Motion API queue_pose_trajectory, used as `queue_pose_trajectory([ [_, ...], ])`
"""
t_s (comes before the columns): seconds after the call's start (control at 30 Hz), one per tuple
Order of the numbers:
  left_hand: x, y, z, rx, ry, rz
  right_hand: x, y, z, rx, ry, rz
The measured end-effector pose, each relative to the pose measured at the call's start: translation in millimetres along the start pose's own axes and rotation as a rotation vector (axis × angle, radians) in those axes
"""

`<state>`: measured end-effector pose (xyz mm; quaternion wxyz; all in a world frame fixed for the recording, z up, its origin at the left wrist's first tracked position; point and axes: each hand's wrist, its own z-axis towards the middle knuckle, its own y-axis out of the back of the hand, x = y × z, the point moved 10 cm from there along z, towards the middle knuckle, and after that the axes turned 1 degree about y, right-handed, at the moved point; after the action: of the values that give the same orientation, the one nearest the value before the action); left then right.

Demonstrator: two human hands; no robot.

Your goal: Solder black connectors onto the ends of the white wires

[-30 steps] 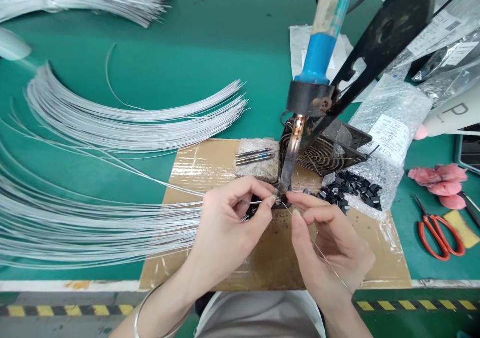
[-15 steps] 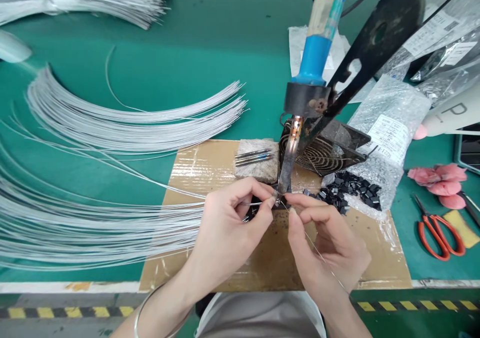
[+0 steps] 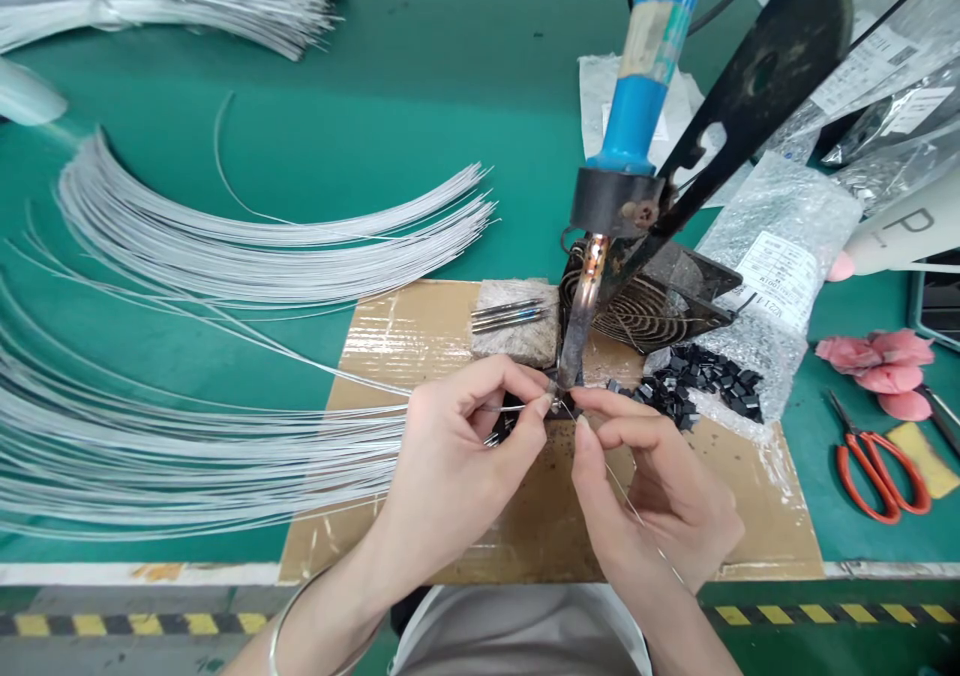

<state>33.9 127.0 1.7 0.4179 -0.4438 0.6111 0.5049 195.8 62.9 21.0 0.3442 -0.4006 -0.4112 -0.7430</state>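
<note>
Fingers (image 3: 513,370) in two facing pinches

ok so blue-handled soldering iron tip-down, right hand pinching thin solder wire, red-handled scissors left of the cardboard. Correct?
One error: in the head view, the red-handled scissors lie right of the cardboard, not left. The rest stands: blue-handled soldering iron tip-down, right hand pinching thin solder wire.

The left hand (image 3: 457,461) reaches from seven o'clock, thumb and forefinger pinched. The right hand (image 3: 664,496) reaches from five o'clock, fingers curled.
</note>
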Motion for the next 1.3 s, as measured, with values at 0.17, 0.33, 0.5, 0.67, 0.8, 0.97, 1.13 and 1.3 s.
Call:
queue_pose_trajectory([
  [0.17,1.7,-0.3,-0.6,0.009,0.001,-0.007,0.1,0.6,-1.6,-0.013,0.058,0.040],
  [0.33,0.8,-1.1,2.3,0.001,-0.016,-0.017,1.7,-0.2,0.0,0.014,0.065,0.029],
  [0.5,-2.0,-2.1,2.4,0.002,-0.031,-0.023,-0.7,-0.8,-0.8,0.015,0.065,0.034],
  [0.67,-1.2,-1.7,0.5,0.002,-0.030,-0.002,-3.0,-0.9,-3.4,0.009,0.057,0.045],
  [0.8,-0.3,-1.2,0.0,0.004,-0.029,0.007,0.0,0.4,-3.1,-0.008,0.063,0.035],
  [0.97,0.0,-0.1,-0.7,0.005,-0.028,-0.005,0.1,-0.9,-3.2,0.004,0.073,0.037],
  [1.13,-0.7,1.0,1.5,-0.006,-0.020,-0.033,-1.9,-1.0,-2.9,0.011,0.065,0.052],
  [1.3,0.6,-1.2,3.1,0.000,-0.009,-0.059,-2.4,-1.4,-2.0,0.011,0.059,0.057],
])
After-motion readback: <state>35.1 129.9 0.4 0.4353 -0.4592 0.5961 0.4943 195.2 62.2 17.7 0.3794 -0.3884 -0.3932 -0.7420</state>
